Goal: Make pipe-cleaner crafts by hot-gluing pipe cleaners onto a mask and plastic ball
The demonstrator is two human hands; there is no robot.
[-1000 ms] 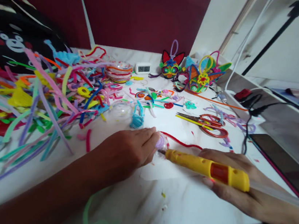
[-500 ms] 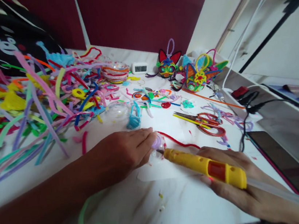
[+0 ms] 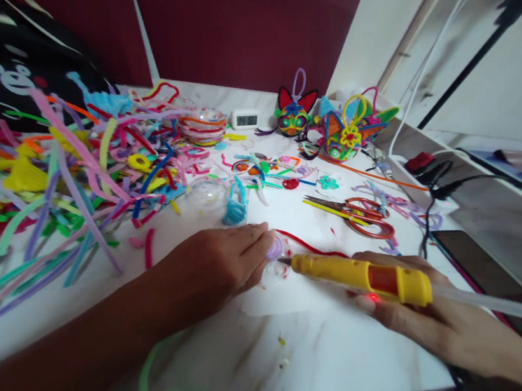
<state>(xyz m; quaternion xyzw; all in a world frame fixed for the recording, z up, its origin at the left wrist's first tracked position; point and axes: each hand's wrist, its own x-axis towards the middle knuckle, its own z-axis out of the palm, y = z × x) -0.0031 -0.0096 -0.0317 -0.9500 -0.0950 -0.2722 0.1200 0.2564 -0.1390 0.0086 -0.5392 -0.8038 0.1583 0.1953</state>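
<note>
While the left hand [image 3: 224, 261] holds a purple coil [image 3: 276, 249] at the frame's middle, the right hand [image 3: 429, 321] grips a yellow glue gun [image 3: 343, 271] at lower right. Its nozzle points at the coil.

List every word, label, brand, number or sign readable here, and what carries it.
Clock: apparently "14"; its other digits are too blurred to read.
Bag: a printed face, no readable words.
Glue gun: no readable label.
Phone: screen dark, nothing readable.
</note>
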